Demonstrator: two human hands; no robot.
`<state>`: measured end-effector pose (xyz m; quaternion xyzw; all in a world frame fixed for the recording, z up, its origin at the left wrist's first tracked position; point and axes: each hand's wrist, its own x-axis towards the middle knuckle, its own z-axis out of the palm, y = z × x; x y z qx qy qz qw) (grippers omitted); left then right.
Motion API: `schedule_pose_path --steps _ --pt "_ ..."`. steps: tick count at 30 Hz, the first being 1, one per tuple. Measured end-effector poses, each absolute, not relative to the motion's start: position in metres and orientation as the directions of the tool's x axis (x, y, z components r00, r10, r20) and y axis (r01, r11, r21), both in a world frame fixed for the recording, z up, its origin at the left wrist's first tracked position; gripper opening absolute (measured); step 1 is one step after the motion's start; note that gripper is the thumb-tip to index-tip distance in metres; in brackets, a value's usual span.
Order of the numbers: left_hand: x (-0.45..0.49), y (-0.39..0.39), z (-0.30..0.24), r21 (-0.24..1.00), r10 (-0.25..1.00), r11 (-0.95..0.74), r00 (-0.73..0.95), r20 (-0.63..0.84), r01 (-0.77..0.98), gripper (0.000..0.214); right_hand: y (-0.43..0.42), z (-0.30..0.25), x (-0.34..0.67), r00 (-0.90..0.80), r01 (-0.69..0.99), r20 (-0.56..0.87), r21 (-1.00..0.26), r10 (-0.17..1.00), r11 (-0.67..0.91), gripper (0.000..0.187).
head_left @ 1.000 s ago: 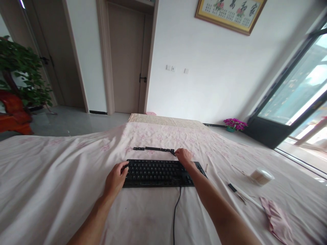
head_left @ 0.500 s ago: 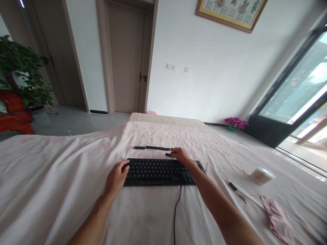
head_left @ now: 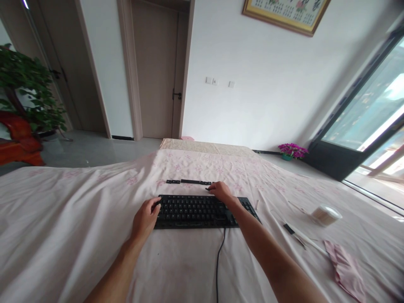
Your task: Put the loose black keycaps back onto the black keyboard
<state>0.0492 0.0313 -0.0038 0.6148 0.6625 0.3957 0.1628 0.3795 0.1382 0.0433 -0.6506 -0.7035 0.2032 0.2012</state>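
Note:
A black keyboard (head_left: 189, 211) lies on the patterned cloth, its bottom row showing an uncovered strip. My left hand (head_left: 147, 214) is closed on the keyboard's left end, thumb and fingers at its upper corner. My right hand (head_left: 221, 192) is past the keyboard's far edge, pinching a small black keycap (head_left: 207, 189) between its fingertips. Behind it runs a row of loose keycaps (head_left: 173, 182) with a long space bar (head_left: 190, 182) among them. Part of that row's right end is hidden by my right hand. My right forearm covers part of the keyboard's right side.
On the right lie a brush (head_left: 293, 232), a clear round tub of cotton swabs (head_left: 326, 215) and a crumpled pink cloth (head_left: 345, 269). A black cable (head_left: 218, 261) runs from the keyboard toward me. Light floral fabric (head_left: 176, 269) covers the surface.
The keycap in my right hand has turned from lying flat to a tilted, narrower view, and moved up slightly. My left hand keeps its place at the keyboard's left end.

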Motion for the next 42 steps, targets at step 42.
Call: schedule_pose_path --steps 42 --pt "0.047 0.031 -0.006 0.701 0.945 -0.061 -0.186 0.271 0.710 0.035 0.002 0.055 0.415 -0.307 0.855 0.223 -0.363 0.925 0.371 0.024"
